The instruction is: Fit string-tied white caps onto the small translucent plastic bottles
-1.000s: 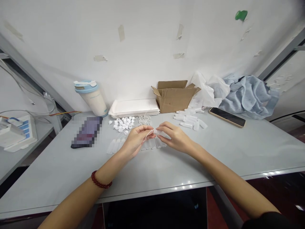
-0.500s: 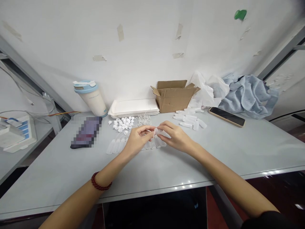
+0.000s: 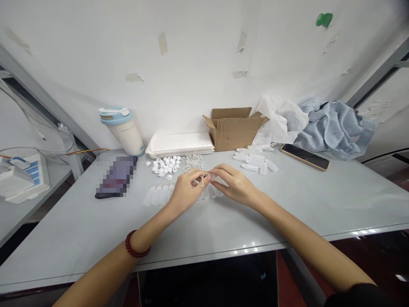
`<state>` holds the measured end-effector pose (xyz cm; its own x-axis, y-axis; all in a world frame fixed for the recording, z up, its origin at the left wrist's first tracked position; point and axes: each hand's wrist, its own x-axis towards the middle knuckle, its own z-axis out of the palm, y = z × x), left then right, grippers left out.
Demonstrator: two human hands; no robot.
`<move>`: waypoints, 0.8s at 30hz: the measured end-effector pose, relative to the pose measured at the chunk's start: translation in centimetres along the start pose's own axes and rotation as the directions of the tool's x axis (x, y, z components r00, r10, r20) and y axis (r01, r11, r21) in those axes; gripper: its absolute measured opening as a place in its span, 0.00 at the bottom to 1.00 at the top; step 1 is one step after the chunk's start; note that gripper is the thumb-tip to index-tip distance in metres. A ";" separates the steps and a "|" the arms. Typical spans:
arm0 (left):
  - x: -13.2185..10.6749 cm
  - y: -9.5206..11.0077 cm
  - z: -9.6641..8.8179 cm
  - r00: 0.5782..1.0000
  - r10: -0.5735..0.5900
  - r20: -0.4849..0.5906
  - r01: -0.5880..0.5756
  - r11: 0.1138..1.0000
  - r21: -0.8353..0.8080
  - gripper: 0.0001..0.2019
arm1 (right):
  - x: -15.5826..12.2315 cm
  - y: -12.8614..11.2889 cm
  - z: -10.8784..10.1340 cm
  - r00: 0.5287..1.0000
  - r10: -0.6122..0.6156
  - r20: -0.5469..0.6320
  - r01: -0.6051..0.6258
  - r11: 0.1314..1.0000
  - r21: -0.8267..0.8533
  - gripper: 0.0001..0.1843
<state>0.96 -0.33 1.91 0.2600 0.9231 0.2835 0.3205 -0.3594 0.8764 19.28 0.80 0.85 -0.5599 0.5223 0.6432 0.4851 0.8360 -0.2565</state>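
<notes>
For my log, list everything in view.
Travel cup: 1, cream/blue, left
Pixelated item: 1, purplish, left
Flat stack: 1, white, back
Carton: 1, brown, back
Plastic bagging: uncounted, white, back
Cloth: 1, blue, right
Smartphone: 1, black, right
Caps: many, white, centre
Cords: many, white, centre
Tubes: many, translucent, centre
Power strip: 1, white, left
Cables: several, mixed, left
Worktable: 1, grey, centre
Tape: several, beige, wall
Bracelet: 1, red, left wrist
Left hand: 1, centre
Right hand: 1, centre

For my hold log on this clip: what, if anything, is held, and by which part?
Between them, the left grip and right grip hold a small translucent piece and a thin white strip; exactly where each is pinched is hidden.
</notes>
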 end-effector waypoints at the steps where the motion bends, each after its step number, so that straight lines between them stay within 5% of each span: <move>1: 0.0 0.0 0.0 1.000 0.000 0.004 0.000 1.000 0.017 0.10 | 0.0 0.0 0.0 1.000 -0.002 0.000 0.002 1.000 0.003 0.11; 8: 0.0 0.2 0.0 0.999 0.051 -0.010 -0.051 0.998 0.048 0.08 | 0.2 0.0 -0.3 0.996 0.061 -0.069 -0.051 0.989 0.138 0.11; 12: -0.3 0.5 0.2 0.994 0.103 -0.036 -0.101 0.993 0.053 0.09 | 0.5 -0.3 -0.8 0.962 0.271 -0.035 -0.249 0.922 0.297 0.10; 18: -0.6 0.1 0.5 0.942 0.318 -0.107 -0.286 0.927 0.243 0.10 | 1.2 -0.8 -1.7 0.834 0.522 0.179 -0.501 0.578 0.644 0.14; 24: -0.3 -0.6 0.2 0.802 0.596 0.036 -0.553 0.719 0.422 0.22 | 1.4 -0.8 -1.8 0.753 0.591 0.290 -0.549 0.321 0.772 0.13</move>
<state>0.87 -0.38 1.24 0.4327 0.5215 0.7354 0.4708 -0.8264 0.3090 19.33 0.55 3.29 -0.3296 0.9360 0.1235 -0.0556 0.1114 -0.9922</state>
